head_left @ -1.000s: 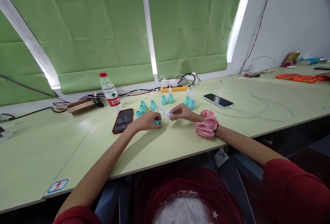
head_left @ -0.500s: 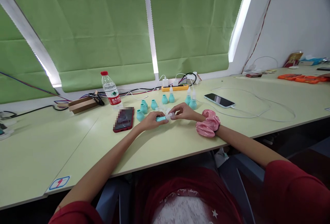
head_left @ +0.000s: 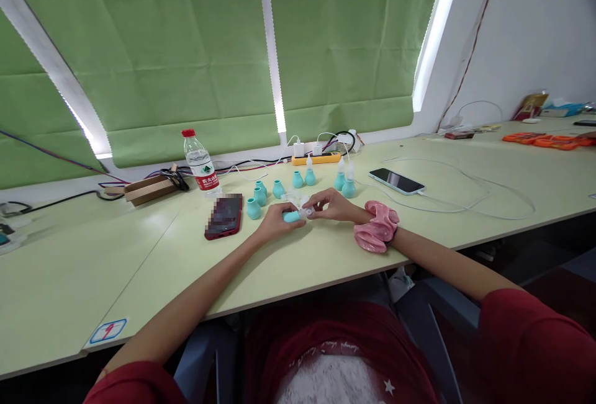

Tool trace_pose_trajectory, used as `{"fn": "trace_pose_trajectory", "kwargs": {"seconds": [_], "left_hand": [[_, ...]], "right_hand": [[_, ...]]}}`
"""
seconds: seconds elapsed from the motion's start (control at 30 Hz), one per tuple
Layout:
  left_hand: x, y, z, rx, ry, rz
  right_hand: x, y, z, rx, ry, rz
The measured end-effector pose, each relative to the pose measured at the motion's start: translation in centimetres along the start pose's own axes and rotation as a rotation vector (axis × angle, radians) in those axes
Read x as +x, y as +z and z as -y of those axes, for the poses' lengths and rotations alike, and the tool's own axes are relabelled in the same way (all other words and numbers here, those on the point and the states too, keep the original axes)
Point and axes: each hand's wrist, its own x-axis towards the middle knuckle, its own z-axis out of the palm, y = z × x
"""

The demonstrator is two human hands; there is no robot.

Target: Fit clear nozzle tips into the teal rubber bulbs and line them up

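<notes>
My left hand is closed around a turquoise rubber bulb, which lies sideways with its mouth toward the right. At that mouth sits a clear plastic nozzle, pinched by the fingers of my right hand. Bulb and nozzle touch; how far one goes into the other I cannot tell. Several loose turquoise bulbs stand upright behind my left hand. Clear plastic pieces lie just beyond my fingers, partly hidden. A few bulbs with nozzles on top stand behind my right hand.
A red-cased phone and a water bottle are to the left, with a cardboard tray behind. A yellow power strip lies at the back. On the right is a phone on a white cable.
The bulb's rounded end has tipped more into view in my left hand. Both hands have shifted slightly, staying together at the nozzle.
</notes>
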Motion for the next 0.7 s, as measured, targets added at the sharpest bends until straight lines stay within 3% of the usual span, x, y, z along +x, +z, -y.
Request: {"fn": "trace_pose_trajectory", "kwargs": {"seconds": [0.17,0.4,0.7], "left_hand": [[-0.2,0.2,-0.1,0.066,0.008,-0.07],[-0.5,0.4,-0.2,0.327,0.096,0.054],[-0.6,0.8,-0.6,0.431,0.045,-0.067]], "right_hand": [[0.0,0.1,0.0,-0.012,0.042,0.06],[0.0,0.2,0.3,0.014,0.083,0.254],[0.2,0.2,1.1,0.329,0.285,0.187]]}}
